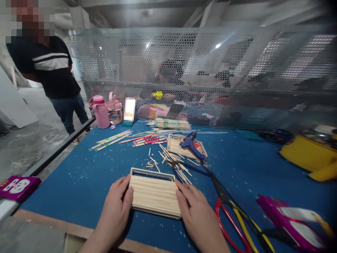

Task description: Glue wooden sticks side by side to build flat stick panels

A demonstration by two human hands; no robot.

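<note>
Between my two hands is a small rectangular box built of pale wooden sticks [155,195], with an open gap along its far side. My left hand [116,202] grips its left end, thumb on the near side. My right hand [196,205] holds the right end in the same way. Just beyond the box lie loose and cut sticks [184,172]. A blue glue gun [195,147] rests on a shallow stick frame [175,149]. To the right of my right hand are a red-handled tool [219,211] and a tool with yellow-and-black handles [242,214].
Wrapped chopsticks [171,123] and paper-sleeved ones [147,140] lie farther back. A pink jug [101,114] stands at the back left, before a perforated metal screen [210,102]. Purple packages [22,188] and a yellow container [297,154] sit at the sides. A person [55,70] stands left.
</note>
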